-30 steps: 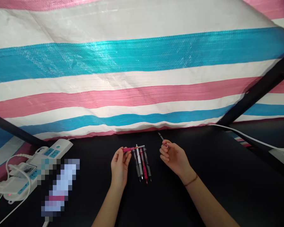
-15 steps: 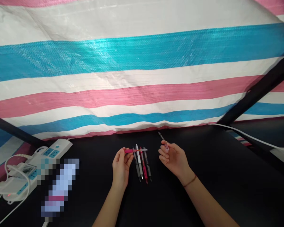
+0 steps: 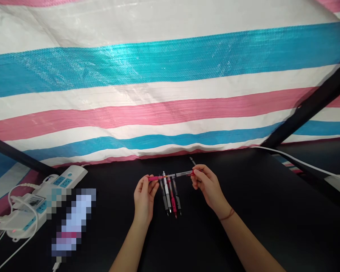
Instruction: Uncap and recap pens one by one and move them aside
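My left hand (image 3: 144, 196) is closed in a pinch on the pink front part of a pen (image 3: 155, 178), from which a thin refill points right. In my right hand (image 3: 208, 183), fingers pinch the red end of a clear pen barrel (image 3: 184, 173). The two pieces lie in one line, end to end or one inside the other; I cannot tell which. Below them several pens lie side by side on the table: a white and grey pen (image 3: 167, 190), a pink pen (image 3: 173, 202) and dark grey ones. Another pen (image 3: 192, 161) lies just beyond my right hand, partly hidden.
On the left of the black table (image 3: 116, 234) is a white power strip (image 3: 73, 175) with plugs and cables. A blurred-out, phone-like object (image 3: 76, 215) lies beside it. A striped tarp (image 3: 164, 113) hangs behind, with a white cable (image 3: 297, 156) at the right.
My right hand has turned and now holds the clear barrel out to the left, meeting the pink part. My left hand has hardly moved. The row of pens is unchanged.
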A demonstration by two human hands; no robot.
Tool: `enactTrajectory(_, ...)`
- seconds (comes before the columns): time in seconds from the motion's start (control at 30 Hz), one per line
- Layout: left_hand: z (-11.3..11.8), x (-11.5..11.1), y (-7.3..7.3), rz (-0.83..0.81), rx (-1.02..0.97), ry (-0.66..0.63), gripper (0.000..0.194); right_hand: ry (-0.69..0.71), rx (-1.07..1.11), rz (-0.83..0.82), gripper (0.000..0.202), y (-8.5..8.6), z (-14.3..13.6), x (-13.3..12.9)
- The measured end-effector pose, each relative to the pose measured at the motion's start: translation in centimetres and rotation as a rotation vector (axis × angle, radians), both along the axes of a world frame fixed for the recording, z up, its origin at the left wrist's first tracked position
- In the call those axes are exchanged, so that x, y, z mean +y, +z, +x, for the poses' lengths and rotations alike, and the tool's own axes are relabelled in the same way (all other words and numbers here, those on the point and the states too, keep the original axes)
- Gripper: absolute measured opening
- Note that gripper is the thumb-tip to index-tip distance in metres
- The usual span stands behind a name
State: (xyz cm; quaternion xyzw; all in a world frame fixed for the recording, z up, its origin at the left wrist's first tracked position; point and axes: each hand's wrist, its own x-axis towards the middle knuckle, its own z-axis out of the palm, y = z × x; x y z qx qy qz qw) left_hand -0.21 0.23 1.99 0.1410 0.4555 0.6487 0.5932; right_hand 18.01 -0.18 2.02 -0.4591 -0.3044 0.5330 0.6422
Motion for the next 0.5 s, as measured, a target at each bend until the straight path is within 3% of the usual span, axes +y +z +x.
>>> enactTrajectory(0.23, -0.3, 0.0, -0.5, 0.058, 0.031, -0.036, 0.028, 0.003, -0.090, 0.018, 0.028, -0.3, -0.3, 0.0)
enactTrajectory(0.5, -0.3, 0.0, -0.3, 0.061, 0.066, -0.026, 0.030, -0.021, -0.159, 0.038, 0.028, -1.2, -0.1, 0.3)
